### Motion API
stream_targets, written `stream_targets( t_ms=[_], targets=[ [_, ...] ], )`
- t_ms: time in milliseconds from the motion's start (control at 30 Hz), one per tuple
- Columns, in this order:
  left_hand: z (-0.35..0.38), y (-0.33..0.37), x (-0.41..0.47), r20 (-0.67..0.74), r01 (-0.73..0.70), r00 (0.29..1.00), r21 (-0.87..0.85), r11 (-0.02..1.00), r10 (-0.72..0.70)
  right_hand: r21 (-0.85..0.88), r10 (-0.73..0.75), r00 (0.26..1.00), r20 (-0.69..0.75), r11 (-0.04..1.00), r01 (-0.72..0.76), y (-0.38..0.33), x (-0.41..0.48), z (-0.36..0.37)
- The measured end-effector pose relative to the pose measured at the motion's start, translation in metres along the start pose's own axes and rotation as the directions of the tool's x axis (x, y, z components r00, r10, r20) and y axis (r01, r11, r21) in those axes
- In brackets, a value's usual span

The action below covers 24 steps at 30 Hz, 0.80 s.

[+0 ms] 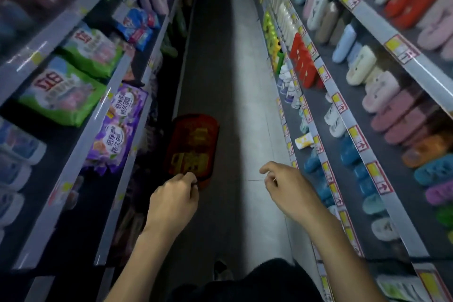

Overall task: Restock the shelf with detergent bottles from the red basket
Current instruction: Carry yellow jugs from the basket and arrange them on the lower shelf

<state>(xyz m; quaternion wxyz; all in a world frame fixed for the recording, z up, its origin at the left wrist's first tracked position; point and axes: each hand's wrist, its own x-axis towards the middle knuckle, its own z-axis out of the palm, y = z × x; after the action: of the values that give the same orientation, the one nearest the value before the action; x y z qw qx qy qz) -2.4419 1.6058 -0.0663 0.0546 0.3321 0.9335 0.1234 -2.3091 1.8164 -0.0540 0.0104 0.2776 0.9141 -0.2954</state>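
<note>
A red basket (213,130) stands on the aisle floor by the foot of the left shelf. Inside it lie detergent bottles (193,152) with red and yellow labels. My left hand (172,200) hovers over the basket's near end, its fingers curled; whether it grips anything is too dark to tell. My right hand (285,187) hangs in the air over the floor to the right of the basket, fingers loosely curled and holding nothing. The view is blurred and dim.
The left shelf (115,88) carries green, purple and blue detergent bags. On the right, another shelf (353,130) holds rows of slippers and price tags. A narrow aisle floor (247,81) runs ahead between them. My legs and a shoe (221,270) show at the bottom.
</note>
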Motion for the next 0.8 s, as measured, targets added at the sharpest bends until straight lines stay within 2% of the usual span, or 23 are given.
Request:
stream_targets(
  t_ms=[200, 467, 600, 800],
  targets=[
    [0.019, -0.021, 0.082, 0.11, -0.034, 0.994, 0.104, 0.994, 0.023, -0.059, 0.014, 0.993, 0.118, 0.998, -0.007, 0.002, 0.084, -0.001],
    [0.063, -0.043, 0.203, 0.197, 0.142, 0.967, 0.117, 0.983, -0.163, -0.103, -0.046, 0.949, 0.312, 0.991, 0.082, 0.023, 0.257, 0.011],
    [0.082, -0.048, 0.263, 0.264, 0.321, 0.902, 0.115, 0.94, -0.34, -0.1, -0.118, 0.877, 0.465, 0.978, 0.185, 0.025, 0.352, 0.02],
    [0.113, -0.07, 0.328, 0.348, 0.554, 0.767, 0.065, 0.83, -0.539, -0.102, -0.187, 0.705, 0.684, 0.932, 0.347, 0.015, 0.467, 0.065]
  ],
)
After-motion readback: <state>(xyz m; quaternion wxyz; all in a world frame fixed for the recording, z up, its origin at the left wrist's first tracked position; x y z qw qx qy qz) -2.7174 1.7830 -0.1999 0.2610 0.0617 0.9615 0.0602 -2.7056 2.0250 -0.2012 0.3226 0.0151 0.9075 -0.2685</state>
